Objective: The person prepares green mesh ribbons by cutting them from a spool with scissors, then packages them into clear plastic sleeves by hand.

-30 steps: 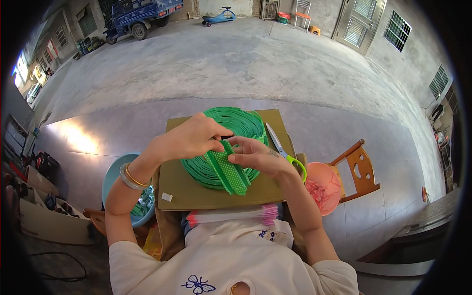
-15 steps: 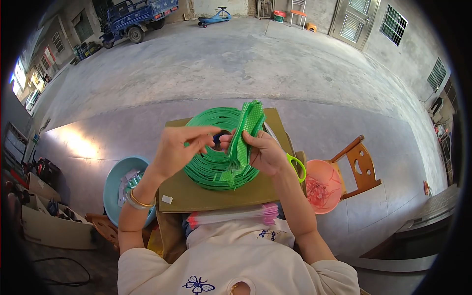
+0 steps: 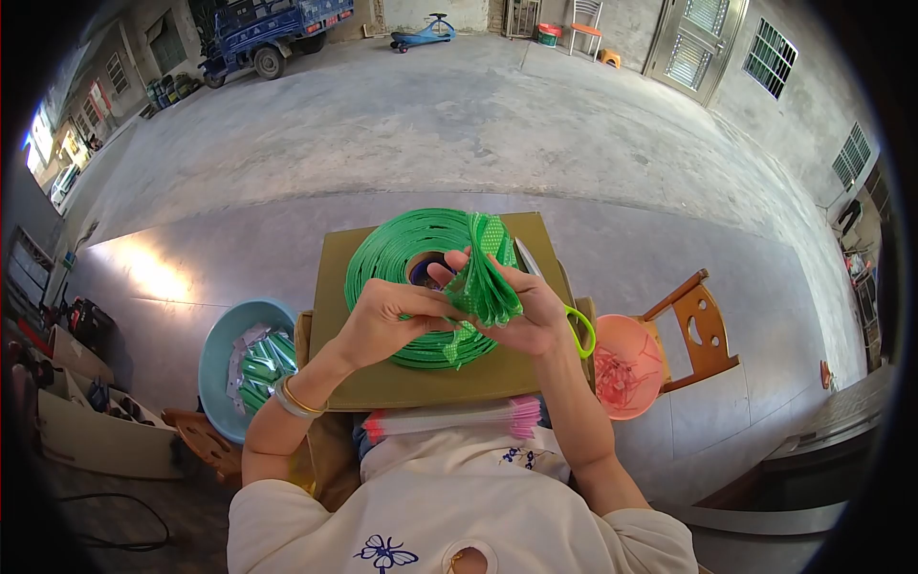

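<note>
A folded bundle of green dotted ribbon lies in my right hand, between the thumb and the fingers behind it. My left hand is closed at the bundle's lower left edge, its fingertips pinching the ribbon there. Behind both hands a large flat roll of green ribbon with a brown core rests on a brown cardboard surface. Scissors with a lime-green handle lie beside my right wrist, partly hidden by it.
To the left stands a blue basin holding green and silvery pieces. A pink basin with red strips is at the right, by a wooden chair. Pink-edged translucent sheets lie on my lap. A blue three-wheeled truck stands far back.
My left hand has come down and right, from apart to touching the bundle. The bundle has tilted, its folded end now facing me. More of the blue basin's contents show.
</note>
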`<state>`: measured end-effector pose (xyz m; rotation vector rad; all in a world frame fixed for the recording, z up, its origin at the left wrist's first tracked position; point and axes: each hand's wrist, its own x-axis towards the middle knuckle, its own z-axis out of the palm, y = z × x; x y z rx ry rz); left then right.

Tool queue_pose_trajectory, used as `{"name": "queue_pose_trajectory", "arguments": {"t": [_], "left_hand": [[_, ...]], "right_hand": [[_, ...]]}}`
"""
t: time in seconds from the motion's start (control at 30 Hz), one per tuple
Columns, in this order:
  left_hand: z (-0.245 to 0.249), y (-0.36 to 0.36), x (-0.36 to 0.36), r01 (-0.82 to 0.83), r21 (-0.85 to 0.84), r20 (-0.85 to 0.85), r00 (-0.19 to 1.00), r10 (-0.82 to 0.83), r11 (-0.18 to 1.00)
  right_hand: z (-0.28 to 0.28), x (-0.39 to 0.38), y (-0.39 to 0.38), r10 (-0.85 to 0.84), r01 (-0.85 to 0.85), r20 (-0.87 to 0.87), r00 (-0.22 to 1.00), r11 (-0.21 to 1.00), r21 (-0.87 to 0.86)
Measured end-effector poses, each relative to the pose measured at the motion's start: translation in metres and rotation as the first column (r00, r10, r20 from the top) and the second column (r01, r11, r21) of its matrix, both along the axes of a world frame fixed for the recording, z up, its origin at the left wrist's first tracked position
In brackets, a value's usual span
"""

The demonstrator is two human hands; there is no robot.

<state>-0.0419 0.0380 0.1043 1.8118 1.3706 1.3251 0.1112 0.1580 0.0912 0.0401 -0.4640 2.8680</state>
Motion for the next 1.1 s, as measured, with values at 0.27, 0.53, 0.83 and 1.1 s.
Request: {"name": "queue_pose_trajectory", "arguments": {"t": [0.27,0.53,0.83,1.1], "left_hand": [[0.009,-0.001,0.011,-0.240,-0.257,0.101,0.957,0.273,0.936],[0.000,-0.001,0.026,-0.031,-0.117,0.643,0.759,0.099,0.993],[0.001,0.011,0.014,-0.036,-0.327,0.381,0.909,0.167,0.944],[0.001,0.008,0.018,0.081,-0.471,0.433,0.889,0.150,0.879]], "right_hand": [[0.007,-0.008,-0.021,-0.476,0.430,0.039,0.879,0.824,0.368],[-0.001,-0.027,-0.030,-0.824,0.714,-0.101,0.558,0.414,0.564],[-0.002,-0.020,-0.030,-0.775,0.699,-0.221,0.593,0.358,0.619],[-0.002,-0.021,-0.031,-0.620,0.628,-0.171,0.765,0.662,0.408]]}}
